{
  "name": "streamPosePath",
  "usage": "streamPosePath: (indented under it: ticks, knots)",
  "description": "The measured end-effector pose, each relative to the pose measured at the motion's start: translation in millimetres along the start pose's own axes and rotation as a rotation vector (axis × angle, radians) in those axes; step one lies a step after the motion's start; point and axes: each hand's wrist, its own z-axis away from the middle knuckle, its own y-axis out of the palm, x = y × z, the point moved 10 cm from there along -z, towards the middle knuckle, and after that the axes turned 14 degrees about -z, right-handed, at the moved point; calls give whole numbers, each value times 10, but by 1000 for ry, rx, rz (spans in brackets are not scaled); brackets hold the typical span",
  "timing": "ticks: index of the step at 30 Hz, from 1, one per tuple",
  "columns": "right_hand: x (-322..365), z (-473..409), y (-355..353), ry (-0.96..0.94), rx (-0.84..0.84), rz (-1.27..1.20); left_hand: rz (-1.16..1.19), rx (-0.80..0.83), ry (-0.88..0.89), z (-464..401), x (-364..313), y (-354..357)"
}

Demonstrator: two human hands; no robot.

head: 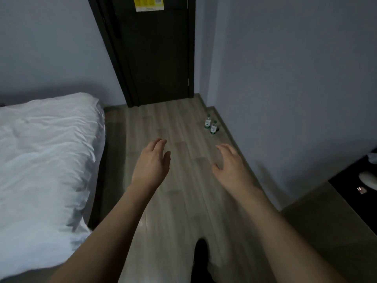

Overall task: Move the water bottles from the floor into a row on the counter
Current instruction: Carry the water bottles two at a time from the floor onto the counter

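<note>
Your right hand [230, 166] is nearer the two upright bottles [210, 124] (by the floor's right edge, ahead); both hands' fingers [159, 144] hang apart, empty.

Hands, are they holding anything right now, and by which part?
Nothing. The left hand and right hand are empty, fingers relaxed; both water bottles stand on the floor.

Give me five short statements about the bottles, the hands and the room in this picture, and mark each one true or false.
1. Two clear plastic water bottles with green caps stand upright on the grey wood-look floor. True.
2. The left hand grips a bottle. False: it is open and holds nothing.
3. The right hand is empty. True.
4. The bottles stand beside the white-sheeted bed. False: they stand near the right wall.
5. The dark door stands wide open. False: it is shut.
</note>
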Motion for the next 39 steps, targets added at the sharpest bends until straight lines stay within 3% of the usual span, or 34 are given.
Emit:
streamPosePath:
  ticks: [13, 30, 39]
  knots:
    - [-335, -2381, -278, 18, -31, -16, -27, 16, 70, -2444, -220, 562]
    - [-676, -5571, 93, 155, -140, -62, 88, 41, 105, -5871, 418, 1595]
    - [-1593, -6755, 14, 303, -207, -137, 108, 128, 192, -7166, -27, 2480]
